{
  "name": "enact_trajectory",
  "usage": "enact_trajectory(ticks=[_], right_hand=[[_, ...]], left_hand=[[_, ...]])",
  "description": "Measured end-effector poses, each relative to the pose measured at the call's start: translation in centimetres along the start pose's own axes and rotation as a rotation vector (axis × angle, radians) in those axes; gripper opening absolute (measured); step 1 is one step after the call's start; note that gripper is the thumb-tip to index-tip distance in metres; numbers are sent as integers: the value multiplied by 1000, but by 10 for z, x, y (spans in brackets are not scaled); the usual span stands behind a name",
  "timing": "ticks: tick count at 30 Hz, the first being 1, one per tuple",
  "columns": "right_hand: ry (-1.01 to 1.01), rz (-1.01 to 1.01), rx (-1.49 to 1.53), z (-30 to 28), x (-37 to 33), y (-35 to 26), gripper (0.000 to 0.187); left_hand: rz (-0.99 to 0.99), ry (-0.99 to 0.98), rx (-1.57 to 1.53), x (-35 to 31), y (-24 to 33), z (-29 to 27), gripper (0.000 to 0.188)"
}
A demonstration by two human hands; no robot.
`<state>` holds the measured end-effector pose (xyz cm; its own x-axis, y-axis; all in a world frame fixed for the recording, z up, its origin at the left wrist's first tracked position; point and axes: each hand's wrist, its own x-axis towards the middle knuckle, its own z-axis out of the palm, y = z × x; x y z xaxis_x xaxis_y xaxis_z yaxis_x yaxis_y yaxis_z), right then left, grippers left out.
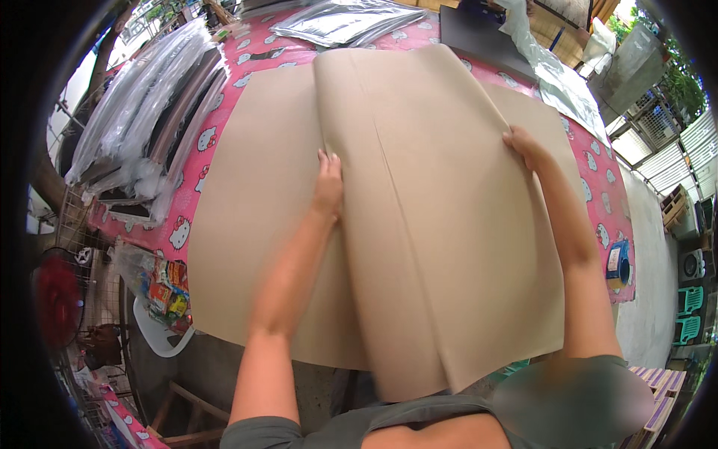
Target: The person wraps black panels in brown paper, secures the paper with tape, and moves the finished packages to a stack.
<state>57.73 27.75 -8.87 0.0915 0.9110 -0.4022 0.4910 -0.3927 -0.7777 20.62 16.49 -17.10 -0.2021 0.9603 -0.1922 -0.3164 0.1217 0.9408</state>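
Note:
A large sheet of brown paper [479, 224] lies doubled over on another spread of the same brown paper [254, 172]. Its left side bulges into a rounded fold, and a long crease runs down it toward me. My left hand [329, 187] grips this fold at about mid-length, its palm partly hidden against the paper. At the far right edge, my right hand [526, 148] has its fingers closed on the sheet's border. The sheet's near end reaches over the table edge close to my body.
A pink patterned cover [247, 56] lies under the paper. Plastic-wrapped flat frames [149, 105] are stacked at left, with more clear-wrapped panels [344, 22] at the far side. A blue tape roll [618, 263] sits at right. A white plastic chair [153, 337] stands at lower left.

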Motion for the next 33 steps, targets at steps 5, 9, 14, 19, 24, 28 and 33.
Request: enact_trajectory(ticks=[5,9,14,19,24,28,33], right_hand=[[107,-261,-610,14,68,-25,28],[472,-376,-811,30,79,46,32],[4,-594,-798,93,-37,32,111],[-139,-662,-1027,110,-136,-3,102],[-526,-272,-871,66,-113,-41,25],[-744,-351,-677,42,-120,-83,30],[-971,-637,-494,103,-65,0,29]], left_hand=[[340,471,635,-77,-73,35,63],[264,74,1530,-126,-19,75,59],[424,-293,1817,-82,0,64,41],[373,-509,1485,-57,12,89,34],[710,-629,1581,-52,-12,80,71],[655,-579,1689,-68,9,87,72],[434,-678,1940,-54,3,96,63]])
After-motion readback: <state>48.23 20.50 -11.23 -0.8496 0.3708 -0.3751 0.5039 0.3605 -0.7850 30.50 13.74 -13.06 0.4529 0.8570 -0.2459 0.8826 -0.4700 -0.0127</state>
